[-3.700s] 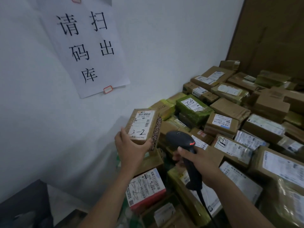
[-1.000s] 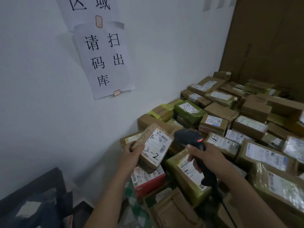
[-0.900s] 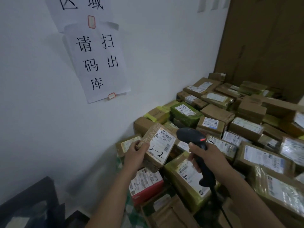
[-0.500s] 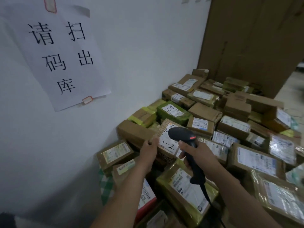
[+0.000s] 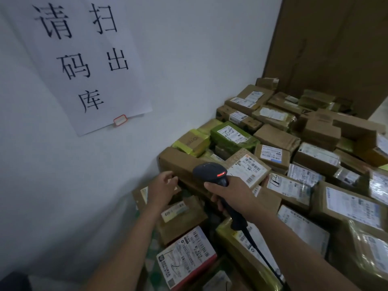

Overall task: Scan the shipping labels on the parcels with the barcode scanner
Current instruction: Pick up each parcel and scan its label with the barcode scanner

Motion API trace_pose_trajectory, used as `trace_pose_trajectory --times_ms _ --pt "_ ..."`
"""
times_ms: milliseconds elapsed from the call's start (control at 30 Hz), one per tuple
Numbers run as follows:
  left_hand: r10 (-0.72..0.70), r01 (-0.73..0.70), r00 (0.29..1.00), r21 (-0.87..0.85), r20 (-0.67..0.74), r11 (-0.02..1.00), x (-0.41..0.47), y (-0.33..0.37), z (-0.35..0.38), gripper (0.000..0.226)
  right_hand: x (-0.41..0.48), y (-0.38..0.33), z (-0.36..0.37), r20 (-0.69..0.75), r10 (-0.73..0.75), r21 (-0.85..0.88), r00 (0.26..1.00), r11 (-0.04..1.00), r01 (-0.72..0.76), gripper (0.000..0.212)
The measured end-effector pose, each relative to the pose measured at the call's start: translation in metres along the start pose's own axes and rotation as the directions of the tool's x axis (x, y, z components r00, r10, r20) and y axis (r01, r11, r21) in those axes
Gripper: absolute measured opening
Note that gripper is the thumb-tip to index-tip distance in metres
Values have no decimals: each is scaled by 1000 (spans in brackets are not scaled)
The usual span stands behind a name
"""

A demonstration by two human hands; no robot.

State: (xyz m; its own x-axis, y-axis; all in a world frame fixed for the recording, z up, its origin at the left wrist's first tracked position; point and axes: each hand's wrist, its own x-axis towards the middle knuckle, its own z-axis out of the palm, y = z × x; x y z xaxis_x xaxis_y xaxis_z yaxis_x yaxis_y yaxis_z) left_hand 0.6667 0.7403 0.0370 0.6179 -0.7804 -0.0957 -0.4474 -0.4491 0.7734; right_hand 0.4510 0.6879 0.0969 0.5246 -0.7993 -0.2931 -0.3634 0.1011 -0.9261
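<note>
- Right hand point(image 5: 232, 194) is wrapped tight round the handle of the barcode scanner point(image 5: 212, 175), with the forearm coming in from the lower right.
- Left hand point(image 5: 162, 189) is just left of the scanner head. Its fingers are loosely curled and hold nothing, and its forearm comes up from the bottom edge.
- Left fingertips are close to the end of the long brown box point(image 5: 180, 162), behind and left of the scanner. I can't tell if they touch it.
- Change from 0.5 s ago: the left hand was gripping the labelled parcel point(image 5: 248, 169) and has now let go.
- That parcel lies on the pile just right of the scanner head and partly behind it. Its label faces up and the lower corner is hidden by the right hand.
- Right-hand grip on the scanner is the same as before.
- Scanner head points left toward the wall side, with the red light point(image 5: 221, 174) lit on its top.
- Scanner long axis runs from the head at upper left down the handle to lower right. The cable point(image 5: 259, 252) leaves the butt and continues that way.
- Below and left of the scanner, a red-edged parcel point(image 5: 186, 255) lies label up.
</note>
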Motion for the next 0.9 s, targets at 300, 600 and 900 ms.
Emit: trace_pose_trajectory --times_ms 300,600,900 --pt "-27 3 998 402 54 916 37 -112 -38 52 21 27 49 169 78 -139 982 989 -55 30" --pt "-135 -75 956 657 262 750 64 -151 -26 130 40 41 52 150 140 -102 979 987 -126 38" --pt "-92 111 993 304 -78 946 25 -133 -58 132 27 30 46 179 95 -60 979 995 -85 37"
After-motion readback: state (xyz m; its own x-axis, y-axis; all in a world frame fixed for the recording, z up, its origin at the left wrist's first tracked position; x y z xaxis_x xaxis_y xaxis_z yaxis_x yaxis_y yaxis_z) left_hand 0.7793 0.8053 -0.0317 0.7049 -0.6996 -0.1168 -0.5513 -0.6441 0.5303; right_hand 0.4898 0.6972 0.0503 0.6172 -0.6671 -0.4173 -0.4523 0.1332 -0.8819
